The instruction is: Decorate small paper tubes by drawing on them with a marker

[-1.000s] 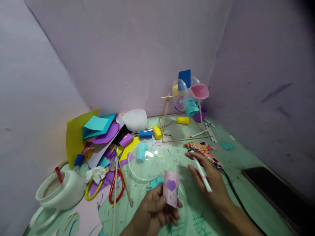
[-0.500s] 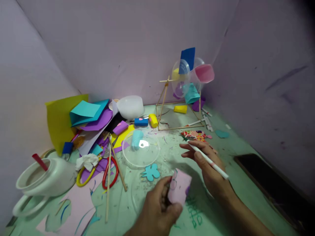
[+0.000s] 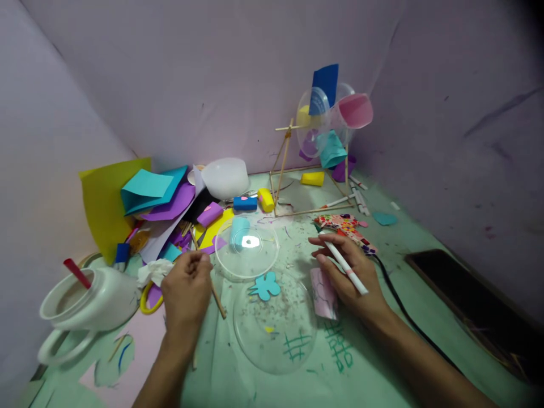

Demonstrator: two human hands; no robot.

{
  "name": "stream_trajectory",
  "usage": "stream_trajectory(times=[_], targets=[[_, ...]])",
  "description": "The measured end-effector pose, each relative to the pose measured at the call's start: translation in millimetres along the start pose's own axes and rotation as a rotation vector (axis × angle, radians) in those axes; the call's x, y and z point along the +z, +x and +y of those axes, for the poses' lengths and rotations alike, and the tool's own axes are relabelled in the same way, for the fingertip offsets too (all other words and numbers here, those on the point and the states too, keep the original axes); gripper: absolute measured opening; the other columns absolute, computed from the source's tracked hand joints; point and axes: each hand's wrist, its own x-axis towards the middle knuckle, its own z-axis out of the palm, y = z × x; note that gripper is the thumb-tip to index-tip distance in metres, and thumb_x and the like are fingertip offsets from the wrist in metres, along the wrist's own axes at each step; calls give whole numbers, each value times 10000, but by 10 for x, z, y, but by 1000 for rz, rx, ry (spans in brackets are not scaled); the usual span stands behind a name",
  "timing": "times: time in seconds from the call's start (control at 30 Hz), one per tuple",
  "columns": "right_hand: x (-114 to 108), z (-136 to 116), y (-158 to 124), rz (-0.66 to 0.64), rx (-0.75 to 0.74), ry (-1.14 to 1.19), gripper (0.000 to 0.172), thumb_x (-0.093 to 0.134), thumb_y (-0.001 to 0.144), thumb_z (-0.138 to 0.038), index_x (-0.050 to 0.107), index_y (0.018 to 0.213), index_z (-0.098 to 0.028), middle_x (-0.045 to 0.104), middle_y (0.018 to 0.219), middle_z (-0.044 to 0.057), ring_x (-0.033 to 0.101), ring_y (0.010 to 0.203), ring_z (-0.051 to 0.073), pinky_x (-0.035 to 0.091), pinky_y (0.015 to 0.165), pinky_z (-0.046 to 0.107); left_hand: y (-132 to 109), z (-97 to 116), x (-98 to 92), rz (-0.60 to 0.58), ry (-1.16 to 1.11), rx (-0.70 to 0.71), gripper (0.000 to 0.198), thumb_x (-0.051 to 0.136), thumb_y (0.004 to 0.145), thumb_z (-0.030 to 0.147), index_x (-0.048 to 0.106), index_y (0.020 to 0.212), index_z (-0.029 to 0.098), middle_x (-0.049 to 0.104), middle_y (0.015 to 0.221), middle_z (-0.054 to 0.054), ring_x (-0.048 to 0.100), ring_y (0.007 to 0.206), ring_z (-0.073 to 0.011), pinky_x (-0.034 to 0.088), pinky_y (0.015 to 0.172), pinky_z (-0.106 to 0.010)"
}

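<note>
My right hand point(image 3: 355, 272) holds a white marker point(image 3: 345, 263) between thumb and fingers. Beside its thumb is a pink folded paper piece point(image 3: 323, 294) with drawn lines; whether the hand touches it I cannot tell. My left hand point(image 3: 189, 286) has its fingers curled together above the spot by the wooden stick point(image 3: 219, 299) and the yellow scissor handle point(image 3: 151, 298). What its fingers hold, if anything, is hidden, and the red-handled scissors are covered by it. Between the hands lie a turquoise flower-like cutout point(image 3: 267, 286) and clear plastic lids point(image 3: 276, 365).
A stick frame point(image 3: 285, 161) with clear discs and coloured paper cups stands at the back. At left are a white pot point(image 3: 106, 297) with a red straw and stacked coloured sheets point(image 3: 164, 190). A dark phone-like slab point(image 3: 459, 306) and a black cable point(image 3: 399, 303) lie at right.
My left hand has let go of the pink piece and moved left over the scissors. The pink piece is now beside my right hand, which still holds the marker.
</note>
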Motion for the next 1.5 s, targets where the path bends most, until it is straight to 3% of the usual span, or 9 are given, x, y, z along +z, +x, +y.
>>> stream_trajectory(times=[0.13, 0.27, 0.37, 0.57, 0.8, 1.07, 1.3, 1.43, 1.5], targets=[[-24, -57, 3, 93, 14, -25, 239, 579, 828, -279, 556, 1065, -264, 666, 1085, 79, 648, 942, 247, 486, 861, 463, 121, 20, -79, -162, 260, 3, 206, 535, 735, 374, 634, 653, 214, 649, 588, -11, 617, 625, -213, 436, 612, -301], [-51, -122, 9, 154, 28, -12, 225, 586, 821, -264, 571, 1045, -248, 663, 1062, 86, 641, 946, 253, 483, 865, 474, -132, 168, -30, -624, 544, 185, 250, 515, 751, 353, 705, 844, 219, 685, 620, -45, 649, 683, -272, 418, 620, -342], [-54, -131, 10, 163, 6, -23, 226, 595, 816, -246, 578, 1041, -241, 666, 1046, 87, 642, 934, 252, 486, 862, 476, -319, 219, 71, -704, 744, 279, 336, 462, 804, 333, 672, 1046, 230, 741, 803, -110, 672, 817, -349, 422, 660, -398], [-76, -101, 15, 195, -21, 53, 244, 583, 831, -214, 563, 1071, -254, 668, 1081, 78, 648, 946, 238, 498, 860, 456, -394, 247, 216, -778, 874, 290, 286, 371, 858, 269, 613, 997, 207, 739, 814, -138, 686, 807, -362, 417, 622, -389], [-122, -161, 33, 241, -55, 76, 239, 577, 829, -202, 555, 1063, -242, 674, 1051, 73, 645, 958, 227, 511, 846, 424, -446, 246, 235, -731, 940, 455, 303, 290, 892, 217, 590, 928, 195, 718, 722, -115, 700, 721, -314, 387, 558, -334], [-18, -369, -149, -93, -92, -77, 255, 561, 822, -219, 544, 1076, -236, 671, 893, 47, 667, 731, 183, 536, 673, 309, -642, 121, 193, -273, 327, 826, 170, 444, 847, 160, 567, 743, 215, 605, 512, -2, 615, 457, -174, 379, 475, -262], [12, -387, -205, -172, -315, -124, 321, 569, 789, -174, 543, 1101, -244, 662, 1001, 66, 649, 967, 226, 526, 836, 339, -772, 175, 146, -364, -45, 729, 185, 390, 873, 142, 469, 729, 229, 500, 510, 45, 515, 417, -116, 348, 446, -231], [20, -328, -181, -165, -277, -36, 134, 568, 795, -153, 569, 880, -257, 671, 782, -2, 683, 819, 193, 515, 870, 341, -771, 194, 135, -489, -124, 736, 159, 421, 861, 144, 526, 768, 218, 567, 552, 31, 559, 471, -118, 385, 478, -223], [4, -321, -158, -137, -197, 1, 107, 580, 789, -169, 574, 860, -248, 664, 775, 4, 676, 739, 183, 544, 761, 313, -732, 195, 123, -442, -158, 643, 148, 442, 860, 184, 580, 820, 218, 626, 604, 17, 593, 519, -135, 418, 513, -233]])
